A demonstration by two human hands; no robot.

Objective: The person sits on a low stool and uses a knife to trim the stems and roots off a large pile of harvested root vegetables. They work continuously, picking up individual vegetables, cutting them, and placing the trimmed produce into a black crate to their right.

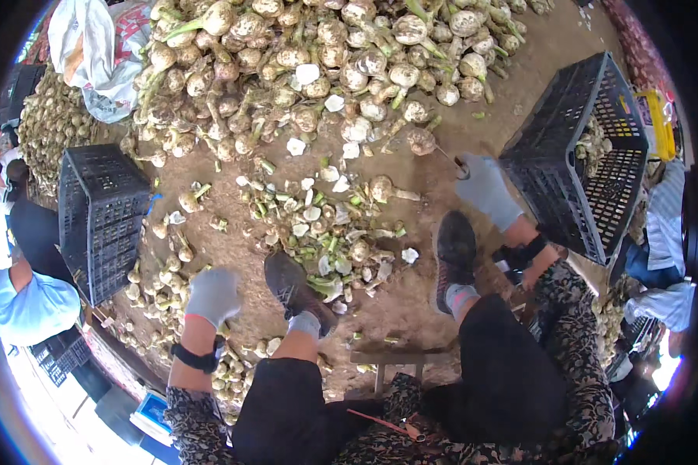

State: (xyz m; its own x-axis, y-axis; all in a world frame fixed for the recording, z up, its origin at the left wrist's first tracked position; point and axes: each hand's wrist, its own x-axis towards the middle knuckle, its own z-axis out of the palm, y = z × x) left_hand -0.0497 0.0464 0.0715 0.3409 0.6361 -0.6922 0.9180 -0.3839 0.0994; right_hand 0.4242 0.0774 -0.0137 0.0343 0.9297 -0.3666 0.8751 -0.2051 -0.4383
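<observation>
My right hand (484, 189), in a pale grey work glove, grips a thin metal tool (459, 167) with a dark curved part near the fingers. Its slender end reaches to a garlic bulb (421, 141); I cannot tell whether it pierces or only touches the bulb. On the left, my left hand (212, 296), gloved too and blurred, hovers beside small garlic bulbs (166, 288) on the ground. Its fingers are hidden, so its hold cannot be made out. Between my shoes lie cut green stems and white trimmings (326, 256). Ahead rises a large heap of soil-covered garlic (326, 52).
A black plastic crate (544, 151) with some garlic inside tilts at the right. Another black crate (102, 221) stands left, near a seated person in light blue (32, 305). White plastic sacks (113, 75) lie beside the heap. A small stool (401, 357) is below me.
</observation>
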